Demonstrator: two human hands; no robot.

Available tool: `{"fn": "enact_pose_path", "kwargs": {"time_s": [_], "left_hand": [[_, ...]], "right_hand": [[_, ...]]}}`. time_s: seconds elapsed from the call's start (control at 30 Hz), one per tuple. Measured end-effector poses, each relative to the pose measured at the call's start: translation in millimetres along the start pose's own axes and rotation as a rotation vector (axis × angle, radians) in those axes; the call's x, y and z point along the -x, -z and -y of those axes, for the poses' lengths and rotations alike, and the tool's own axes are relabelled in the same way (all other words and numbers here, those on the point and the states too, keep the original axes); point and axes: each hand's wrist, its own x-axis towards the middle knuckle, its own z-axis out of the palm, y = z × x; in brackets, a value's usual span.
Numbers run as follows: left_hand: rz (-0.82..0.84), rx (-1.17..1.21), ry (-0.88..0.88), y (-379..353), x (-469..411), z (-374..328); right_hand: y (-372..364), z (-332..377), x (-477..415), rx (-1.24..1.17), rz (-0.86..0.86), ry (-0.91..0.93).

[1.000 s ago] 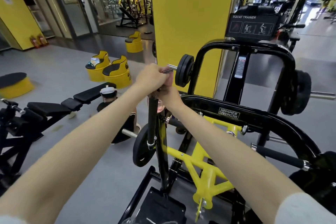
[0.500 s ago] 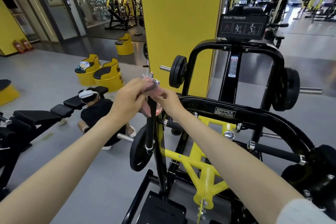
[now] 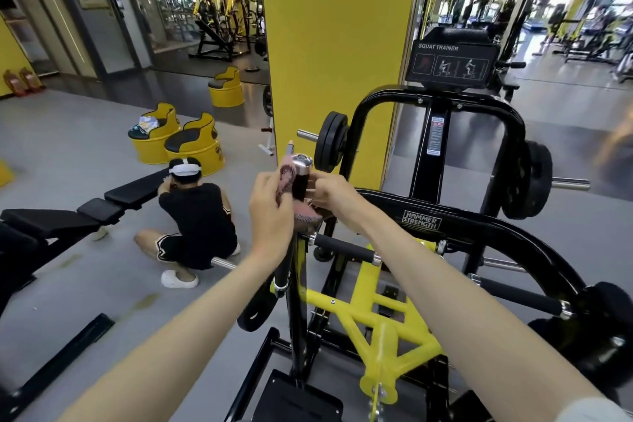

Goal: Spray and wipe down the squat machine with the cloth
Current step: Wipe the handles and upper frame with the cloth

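Observation:
The squat machine [image 3: 421,219] is a black and yellow frame in front of me. Its upright handle [image 3: 301,181] has a black grip and a chrome cap. My left hand [image 3: 270,212] holds a pink patterned cloth [image 3: 286,181] against the left side of the grip. My right hand [image 3: 330,195] curls round the grip from the right, just above a hanging fold of the cloth. A thin grey tip [image 3: 290,148] pokes up above the cloth; I cannot tell what it is. No spray bottle is plainly visible.
A person in black [image 3: 195,216] crouches on the floor to the left beside a black bench [image 3: 68,216]. Yellow barrel seats [image 3: 191,144] stand behind them. A yellow pillar [image 3: 339,44] rises straight ahead. Weight plates [image 3: 330,147] hang on the machine's pegs.
Both hands have slid down from the top of the handle, so the chrome cap and upper grip now show. The cloth came down with my left hand.

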Motion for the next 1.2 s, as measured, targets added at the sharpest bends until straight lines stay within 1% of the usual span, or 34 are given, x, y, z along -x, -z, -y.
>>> {"fn": "enact_pose_path", "kwargs": {"time_s": [0.1,0.13,0.17,0.2,0.23,0.3,0.33,0.37,0.4,0.47,0.53,0.6,0.63,0.67,0.7,0.73,0.77,0.83,0.87,0.9,1.03,1.13,1.17,1.2], "left_hand": [[0.181,-0.129,-0.143,10,20,38],[0.232,-0.161,-0.160,16,23,46],[0.247,-0.168,-0.147,19,24,46],[0.216,-0.146,-0.115,23,21,46],[0.146,-0.101,-0.055,25,15,39],[-0.041,0.012,0.079,30,-5,17],[-0.099,0.060,0.096,30,-15,8],[-0.122,0.075,0.054,29,-24,1],[-0.101,0.059,-0.037,25,-28,-5],[0.050,-0.053,-0.277,13,-29,-7],[0.197,-0.279,-0.533,-2,-20,8],[0.317,-0.506,-0.701,-9,-11,31],[0.344,-0.595,-0.779,-8,-8,40],[0.335,-0.641,-0.852,-4,-4,50],[0.303,-0.626,-0.900,4,-2,53],[0.257,-0.555,-0.899,12,-2,52],[0.184,-0.458,-0.858,19,-5,44],[-0.013,-0.273,-0.768,28,-22,22],[-0.070,-0.232,-0.740,30,-33,13],[-0.072,-0.222,-0.737,28,-43,10],[0.139,-0.236,-0.765,16,-45,23],[0.192,-0.183,-0.801,24,-46,21],[0.215,-0.162,-0.788,26,-51,15],[0.240,-0.139,-0.731,28,-60,8]], "right_hand": [[4,4,0,-0.073,-0.002,-0.033],[4,7,-1,-0.081,0.001,-0.047],[8,7,0,-0.078,0.001,-0.057],[7,7,-3,-0.068,0.001,-0.065],[8,7,-6,-0.058,-0.002,-0.067],[6,5,-8,-0.069,-0.026,-0.080],[4,3,-9,-0.084,-0.043,-0.088],[3,1,-9,-0.095,-0.056,-0.091],[1,0,-8,-0.108,-0.064,-0.085],[-3,-1,-6,-0.137,-0.098,-0.046],[-4,-2,-4,-0.179,-0.119,-0.012],[-5,-4,-4,-0.185,-0.135,-0.037],[-5,-6,-5,-0.177,-0.137,-0.058],[-5,-7,-6,-0.176,-0.131,-0.072],[-5,-8,-8,-0.172,-0.133,-0.077],[-5,-9,-8,-0.176,-0.136,-0.076],[-5,-9,-9,-0.177,-0.146,-0.075],[-6,-7,-8,-0.185,-0.158,-0.072],[-7,-7,-7,-0.193,-0.156,-0.069],[-7,-7,-7,-0.192,-0.156,-0.065],[-7,-7,-5,-0.157,-0.171,-0.054],[-8,-7,-6,-0.142,-0.187,-0.048],[-8,-7,-6,-0.144,-0.193,-0.051],[-9,-6,-6,-0.146,-0.197,-0.050]]}}
